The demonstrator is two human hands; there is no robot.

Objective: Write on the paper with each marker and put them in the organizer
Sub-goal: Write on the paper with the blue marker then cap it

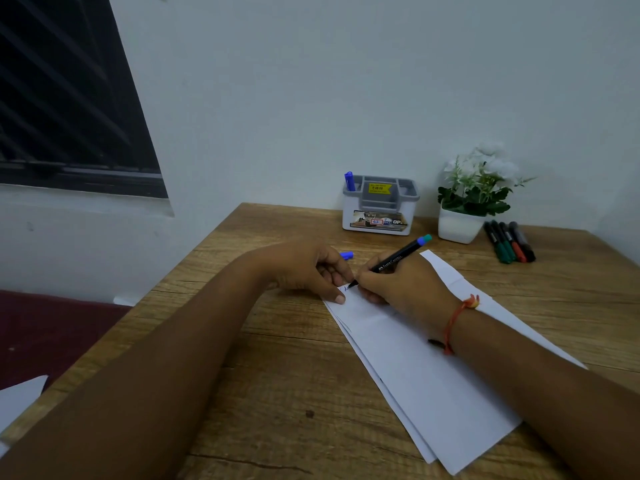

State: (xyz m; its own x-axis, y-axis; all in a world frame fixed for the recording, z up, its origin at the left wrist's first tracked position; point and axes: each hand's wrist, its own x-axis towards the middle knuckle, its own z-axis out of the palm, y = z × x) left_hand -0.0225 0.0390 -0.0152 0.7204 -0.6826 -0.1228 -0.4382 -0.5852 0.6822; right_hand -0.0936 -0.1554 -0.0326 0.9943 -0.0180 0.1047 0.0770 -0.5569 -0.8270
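My right hand (pixel 401 285) grips a black marker with a blue end (pixel 394 260), its tip touching the top left corner of the white paper (pixel 415 368), where a small blue mark shows. My left hand (pixel 311 268) rests on the paper's corner, fingers curled around a blue cap (pixel 347 255) that sticks out behind them. The grey and white organizer (pixel 379 206) stands at the back of the wooden table with one blue marker (pixel 349 181) upright in its left slot. Several capped markers (pixel 509 241), green, red and black, lie at the back right.
A white pot of white flowers (pixel 474 195) stands right of the organizer, next to the loose markers. The wooden table (pixel 294 393) meets a pale wall behind. A dark window (pixel 69 98) is at the left, and another paper sheet (pixel 20 400) lies off the table's left edge.
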